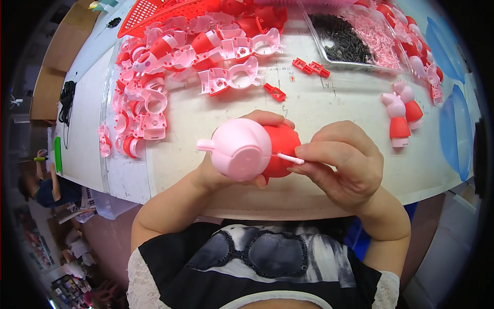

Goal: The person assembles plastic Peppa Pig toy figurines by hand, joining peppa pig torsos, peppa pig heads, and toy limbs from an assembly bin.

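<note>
My left hand [210, 174] is wrapped round a toy pig figure with a pale pink head [239, 141] and a red body [284, 138]. The figure lies on its side, its head to the left and its snout turned toward me. Between the thumb and fingertips of my right hand [350, 167] is a thin pink toy arm [290, 158]. The arm's inner end touches the red body just beside the head. Part of the figure's underside is hidden by my left fingers.
Pink and red shell halves [154, 100] are heaped at the left, before a red basket [170, 14]. Small red parts [275, 92] lie mid-table. A clear tray [355, 63] holds black and pink pieces. Two pig figures [399, 123] and blue trays [457, 136] are at the right.
</note>
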Demonstrator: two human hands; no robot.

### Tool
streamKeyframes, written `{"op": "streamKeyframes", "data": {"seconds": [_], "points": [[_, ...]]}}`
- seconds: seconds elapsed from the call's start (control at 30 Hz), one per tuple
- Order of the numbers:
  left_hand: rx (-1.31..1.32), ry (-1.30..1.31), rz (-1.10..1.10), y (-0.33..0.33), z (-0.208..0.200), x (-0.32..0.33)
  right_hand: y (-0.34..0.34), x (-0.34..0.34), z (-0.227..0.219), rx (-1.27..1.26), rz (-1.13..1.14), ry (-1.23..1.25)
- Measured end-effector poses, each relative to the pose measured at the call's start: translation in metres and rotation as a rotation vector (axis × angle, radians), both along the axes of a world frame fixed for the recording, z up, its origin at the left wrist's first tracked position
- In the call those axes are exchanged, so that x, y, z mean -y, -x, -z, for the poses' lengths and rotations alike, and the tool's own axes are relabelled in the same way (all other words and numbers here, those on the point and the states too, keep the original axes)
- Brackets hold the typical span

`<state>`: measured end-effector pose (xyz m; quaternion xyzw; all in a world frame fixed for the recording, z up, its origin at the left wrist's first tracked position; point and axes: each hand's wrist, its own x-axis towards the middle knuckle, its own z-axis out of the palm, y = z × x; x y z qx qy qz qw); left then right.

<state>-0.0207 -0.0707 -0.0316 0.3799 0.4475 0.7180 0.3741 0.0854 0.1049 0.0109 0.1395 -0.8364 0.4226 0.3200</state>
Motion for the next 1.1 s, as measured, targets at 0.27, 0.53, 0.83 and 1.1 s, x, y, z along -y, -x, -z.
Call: {"op": "streamKeyframes", "data": {"seconds": [0.27,0.53,0.83,1.1], "points": [[0.025,-0.095,0.045,-0.002,0.006,-0.004,0.001,-0.004,0.000,-0.031,-0.030,-0.016],[0.036,-0.056,0.050,-0.004,0.001,-0.003,0.000,-0.004,-0.001,0.006,-0.090,-0.015],[0.111,-0.040,0.019,-0.006,0.000,-0.003,0.001,-0.006,0.002,-0.011,-0.120,-0.017],[0.014,-0.087,0.020,-0.006,0.000,-0.003,0.001,-0.007,0.003,0.011,-0.151,0.039]]}}
